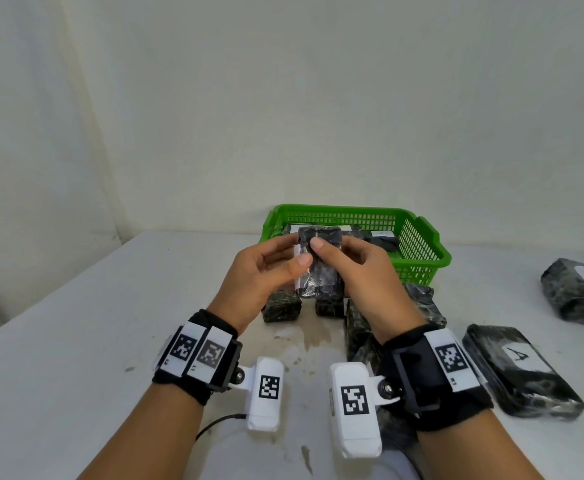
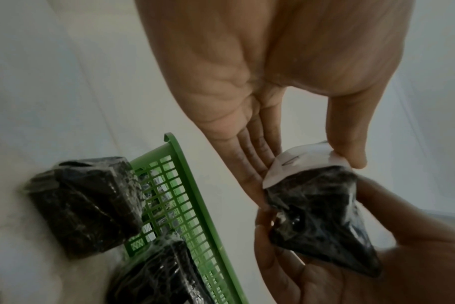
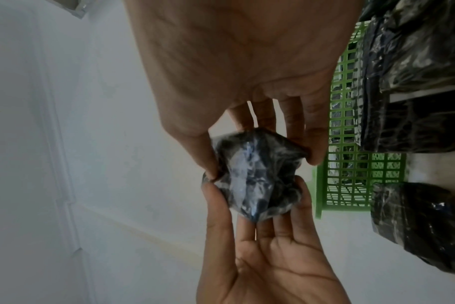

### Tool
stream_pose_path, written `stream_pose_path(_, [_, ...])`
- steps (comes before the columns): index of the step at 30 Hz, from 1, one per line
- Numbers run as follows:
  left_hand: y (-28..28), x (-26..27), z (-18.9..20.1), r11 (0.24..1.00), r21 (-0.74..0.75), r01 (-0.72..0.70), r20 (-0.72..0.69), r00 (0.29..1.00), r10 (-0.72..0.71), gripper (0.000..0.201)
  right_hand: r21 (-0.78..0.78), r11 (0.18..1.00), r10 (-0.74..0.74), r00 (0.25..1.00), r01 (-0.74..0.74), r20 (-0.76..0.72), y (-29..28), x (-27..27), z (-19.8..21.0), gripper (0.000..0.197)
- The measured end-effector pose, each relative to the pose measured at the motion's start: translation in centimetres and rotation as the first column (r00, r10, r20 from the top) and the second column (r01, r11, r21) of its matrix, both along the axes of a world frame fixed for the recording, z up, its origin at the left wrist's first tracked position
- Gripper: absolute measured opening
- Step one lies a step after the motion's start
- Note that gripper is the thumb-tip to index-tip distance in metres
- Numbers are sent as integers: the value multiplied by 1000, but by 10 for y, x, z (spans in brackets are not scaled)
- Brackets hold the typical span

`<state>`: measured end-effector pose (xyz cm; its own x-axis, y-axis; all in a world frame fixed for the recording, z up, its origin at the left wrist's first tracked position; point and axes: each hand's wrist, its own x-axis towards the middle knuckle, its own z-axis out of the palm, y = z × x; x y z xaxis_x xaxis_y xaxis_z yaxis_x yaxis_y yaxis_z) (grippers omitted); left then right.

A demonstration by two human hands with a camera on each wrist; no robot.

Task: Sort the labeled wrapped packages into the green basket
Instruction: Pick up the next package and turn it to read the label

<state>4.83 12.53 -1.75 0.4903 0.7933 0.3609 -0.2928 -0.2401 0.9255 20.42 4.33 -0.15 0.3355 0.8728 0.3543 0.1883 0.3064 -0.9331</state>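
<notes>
Both hands hold one small black wrapped package (image 1: 321, 268) up in front of the green basket (image 1: 418, 251). My left hand (image 1: 270, 271) pinches its left side, thumb on the front; in the left wrist view the thumb touches a white paper label (image 2: 303, 162) on the package (image 2: 322, 222). My right hand (image 1: 360, 268) grips the right side, thumb on the front face. The right wrist view shows the package (image 3: 255, 176) pinched between the fingers of both hands. The basket holds several black packages with white labels.
Several black wrapped packages lie on the white table: small ones (image 1: 282, 308) under my hands, one marked A (image 1: 522, 368) by my right wrist, one marked B (image 1: 581, 292) at the far right. A white wall stands behind the basket.
</notes>
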Motion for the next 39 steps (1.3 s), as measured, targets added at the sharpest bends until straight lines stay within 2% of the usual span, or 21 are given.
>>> stream_pose_path(5, [-2, 0, 0, 1000, 17, -11, 4, 1000, 11, 67, 25, 1000, 10, 1000, -11, 6, -6, 0, 4, 5])
stream_pose_path(9, [-1, -1, 2, 998, -67, -19, 98, 995, 26, 71, -33, 992, 122, 992, -122, -13, -7, 5, 5, 32])
stream_pose_path(11, [-1, -1, 3, 996, -87, -11, 109, 994, 21, 67, -26, 993, 120, 992, -119, 35, -7, 7, 5, 42])
stream_pose_path(14, [-4, 1, 3, 996, -94, 8, 112, 994, 2, 53, -12, 996, 89, 991, -89, 98, -7, 7, 4, 43])
stream_pose_path(20, [-6, 1, 6, 993, -118, -15, 136, 990, 31, 43, -49, 993, 114, 988, -110, 103, -4, 8, 0, 52])
stream_pose_path(24, [-6, 1, 8, 989, -147, -5, 181, 983, 32, 45, -39, 996, 88, 992, -85, 87, -4, 7, 0, 48])
stream_pose_path(30, [-9, 2, 9, 985, -164, 45, 210, 978, -10, 38, 58, 995, 80, 992, -75, -98, -2, 5, 0, 31])
stream_pose_path(33, [-10, 1, 9, 988, -143, 52, 190, 982, -24, 40, 42, 995, 90, 991, -86, -94, -2, 6, -1, 26])
stream_pose_path(37, [-9, 1, 8, 992, -124, 26, 161, 987, -6, 30, 40, 995, 91, 993, -88, -71, -3, 8, -1, 25])
stream_pose_path(39, [-9, 2, 7, 991, -133, 23, 149, 989, -3, 29, 37, 996, 91, 989, -87, -115, -2, 7, -1, 23])
